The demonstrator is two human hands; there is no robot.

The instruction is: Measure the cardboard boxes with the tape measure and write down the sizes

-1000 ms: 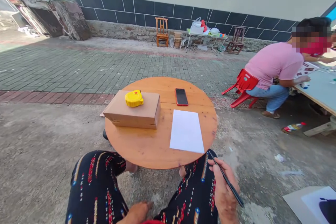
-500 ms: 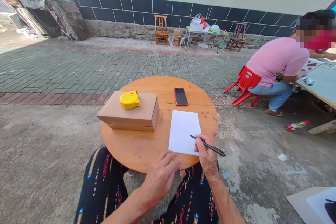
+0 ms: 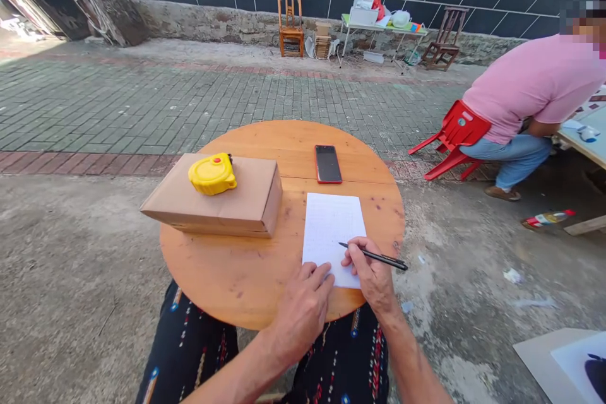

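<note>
A white sheet of paper lies on the round wooden table before me. My right hand pinches a black pen over the sheet's right side, its tip pointing left; whether the tip touches the paper I cannot tell. With fingers outstretched, my left hand rests on the lower left corner of the sheet. Left of the paper stands a closed cardboard box, and a yellow tape measure sits on top of it. Beyond the paper lies a phone with a red edge.
To the right, a person in a pink shirt sits on a red chair at another table. A bottle lies on the ground there. Along the far wall stand a wooden chair and a folding table with bags.
My left hand has moved forward from the table edge onto the paper's lower corner. The pen tip has shifted slightly left. My view has tilted down and come closer to the table.
</note>
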